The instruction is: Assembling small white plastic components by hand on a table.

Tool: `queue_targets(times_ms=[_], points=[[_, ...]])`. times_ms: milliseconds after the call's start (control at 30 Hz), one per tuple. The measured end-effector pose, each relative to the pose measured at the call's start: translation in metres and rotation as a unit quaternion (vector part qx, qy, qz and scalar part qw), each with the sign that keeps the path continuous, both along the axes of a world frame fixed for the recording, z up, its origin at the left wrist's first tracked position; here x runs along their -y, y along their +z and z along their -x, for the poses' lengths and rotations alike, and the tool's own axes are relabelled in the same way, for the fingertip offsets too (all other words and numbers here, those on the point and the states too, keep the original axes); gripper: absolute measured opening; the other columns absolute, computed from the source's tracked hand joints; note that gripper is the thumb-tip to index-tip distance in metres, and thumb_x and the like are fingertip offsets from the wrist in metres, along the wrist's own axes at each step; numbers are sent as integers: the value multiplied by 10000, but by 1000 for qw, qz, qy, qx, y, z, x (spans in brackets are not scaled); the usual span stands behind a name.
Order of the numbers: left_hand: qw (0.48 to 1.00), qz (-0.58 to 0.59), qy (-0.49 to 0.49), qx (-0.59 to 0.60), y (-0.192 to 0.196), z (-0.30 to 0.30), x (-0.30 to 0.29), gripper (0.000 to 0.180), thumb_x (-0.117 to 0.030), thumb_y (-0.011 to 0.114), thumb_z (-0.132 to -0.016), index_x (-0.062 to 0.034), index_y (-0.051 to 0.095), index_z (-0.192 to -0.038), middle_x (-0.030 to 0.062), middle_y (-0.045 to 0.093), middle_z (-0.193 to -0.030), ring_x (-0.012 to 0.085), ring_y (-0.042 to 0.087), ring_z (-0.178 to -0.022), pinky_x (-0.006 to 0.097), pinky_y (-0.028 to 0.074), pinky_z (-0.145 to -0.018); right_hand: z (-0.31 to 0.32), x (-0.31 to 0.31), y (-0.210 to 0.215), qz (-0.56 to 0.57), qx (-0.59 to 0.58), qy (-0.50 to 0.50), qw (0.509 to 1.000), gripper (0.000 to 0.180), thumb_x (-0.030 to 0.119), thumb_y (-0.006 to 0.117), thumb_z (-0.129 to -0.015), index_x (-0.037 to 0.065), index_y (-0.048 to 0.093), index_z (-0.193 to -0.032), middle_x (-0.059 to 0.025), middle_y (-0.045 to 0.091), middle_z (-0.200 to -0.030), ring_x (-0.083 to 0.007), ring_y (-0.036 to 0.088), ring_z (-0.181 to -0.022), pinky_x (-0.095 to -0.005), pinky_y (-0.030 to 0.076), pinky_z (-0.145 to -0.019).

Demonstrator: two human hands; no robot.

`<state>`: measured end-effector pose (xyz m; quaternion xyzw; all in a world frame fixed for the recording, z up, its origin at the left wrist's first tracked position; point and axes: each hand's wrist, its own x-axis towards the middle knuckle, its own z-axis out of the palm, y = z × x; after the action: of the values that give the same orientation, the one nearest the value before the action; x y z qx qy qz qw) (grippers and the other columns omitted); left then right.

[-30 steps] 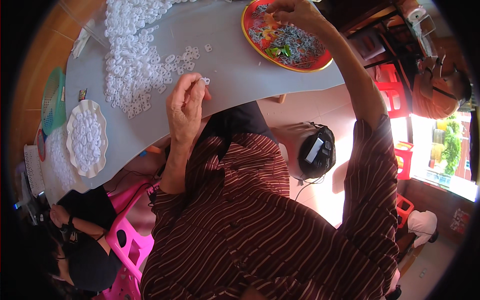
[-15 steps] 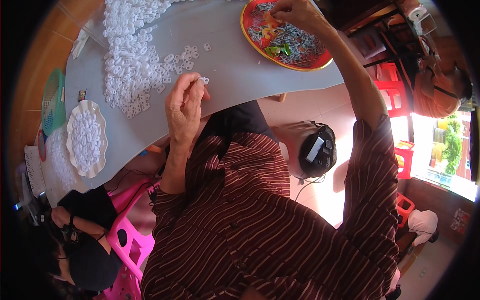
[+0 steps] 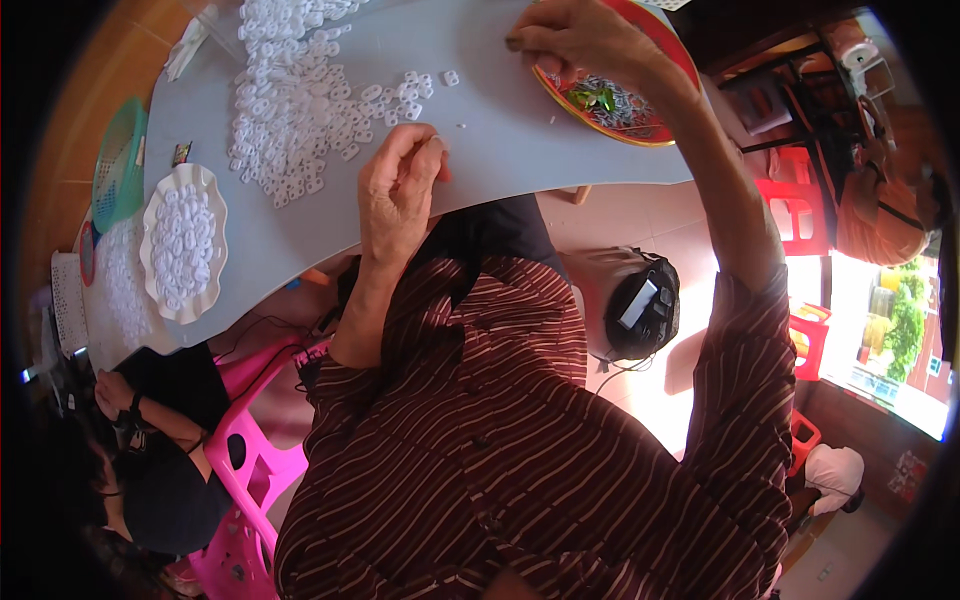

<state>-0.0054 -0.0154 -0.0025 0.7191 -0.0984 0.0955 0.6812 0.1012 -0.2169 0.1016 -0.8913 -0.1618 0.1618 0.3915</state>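
Observation:
My left hand (image 3: 402, 195) is just above the table's near edge, thumb and fingertips pinched together; whatever they hold is hidden. Beyond it and to its left spreads a large heap of small white plastic pieces with holes (image 3: 290, 125). A few loose white pieces (image 3: 410, 92) lie beyond its fingertips. My right hand (image 3: 585, 42) is over the left rim of a round red tray (image 3: 678, 50) with a yellow edge, its fingers pinched too. Anything in that pinch is too small to make out. Small grey metal pieces (image 3: 625, 103), perhaps screws, and a green item (image 3: 592, 97) lie in the tray.
A scalloped white dish (image 3: 217, 240) full of white pieces stands at the table's left, near a green basket (image 3: 120, 160). A person in black (image 3: 170, 490) sits by a pink chair (image 3: 262, 470) at lower left. A black bag (image 3: 643, 305) is at right below the table.
My right hand has moved left from over the tray's contents to its rim. My left hand has shifted slightly right and up in view; the white piece at its fingertips no longer shows.

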Motion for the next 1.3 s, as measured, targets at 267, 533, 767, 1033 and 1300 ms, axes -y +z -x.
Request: queue_targets(times_ms=[267, 533, 767, 1033, 1300], points=[[1000, 17, -6, -13, 4, -2, 2, 96, -64, 527, -871, 26, 534, -839, 30, 525, -672, 79, 501, -588, 209, 390, -531, -3, -31, -59, 109, 250, 118, 955, 159, 73, 558, -749, 18, 673, -845, -168, 648, -767, -293, 645, -742, -369, 502, -752], [1000, 25, -17, -4, -1, -1, -1, 118, -85, 540, -874, 29, 525, -846, 28, 519, -665, 76, 498, -582, 210, 391, -526, -6, -30, -55, 122, 251, 141, 950, 164, 51, 557, -753, 22, 686, -850, -173, 654, -799, -291, 648, -739, -355, 513, -738], [999, 36, -17, -10, -1, -1, 0, 132, -99, 549, -877, 26, 521, -845, 23, 517, -661, 73, 501, -585, 208, 389, -518, -6, -26, -48, 109, 179, 95, 973, 158, 25, 561, -766, 12, 686, -863, -160, 664, -810, -265, 658, -719, -325, 521, -712], [999, 42, -16, -12, -1, -1, 0, 124, -93, 550, -875, 22, 524, -838, 23, 515, -659, 71, 501, -581, 207, 385, -511, 0, -27, -64, 212, 341, 214, 890, 95, 69, 564, -812, 5, 624, -776, -127, 619, -738, -277, 622, -697, -359, 518, -685], [999, 29, -11, -26, 0, -1, 0, 134, -101, 552, -874, 26, 530, -835, 24, 521, -647, 70, 503, -582, 208, 383, -510, 10, -43, -59, 291, 411, 202, 840, 56, 58, 573, -780, 7, 589, -761, -134, 575, -705, -294, 602, -680, -365, 507, -698]])
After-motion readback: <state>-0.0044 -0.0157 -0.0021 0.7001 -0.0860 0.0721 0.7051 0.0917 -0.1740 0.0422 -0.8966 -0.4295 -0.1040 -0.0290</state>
